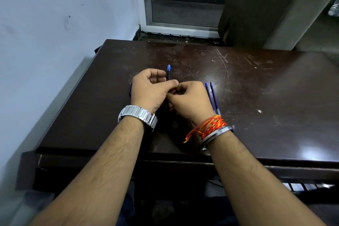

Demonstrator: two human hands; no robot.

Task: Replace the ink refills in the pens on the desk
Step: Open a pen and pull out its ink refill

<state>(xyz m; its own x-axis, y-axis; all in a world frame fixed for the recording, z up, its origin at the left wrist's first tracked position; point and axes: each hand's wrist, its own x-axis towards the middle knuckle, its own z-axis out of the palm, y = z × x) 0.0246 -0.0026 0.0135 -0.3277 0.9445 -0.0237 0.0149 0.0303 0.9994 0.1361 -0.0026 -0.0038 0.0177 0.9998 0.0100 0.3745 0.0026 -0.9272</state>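
Note:
A dark pen (pixel 168 73) with a blue end sticks up and away from between my hands over the dark brown desk (pixel 256 97). My left hand (pixel 149 90) curls around the pen's barrel, thumb meeting the fingers of my right hand (pixel 190 99), which pinches the pen's near end. The near part of the pen is hidden by my fingers. Two thin blue refills (pixel 211 95) lie side by side on the desk just right of my right hand. A sliver of a blue object (pixel 130 89) shows at the left edge of my left hand.
The desk is scratched toward its far middle. A pale blue wall (pixel 55 24) runs along its left side, and a metal-framed door (pixel 183 5) stands behind the far edge. A keyboard tray edge (pixel 302 186) shows under the desk at right.

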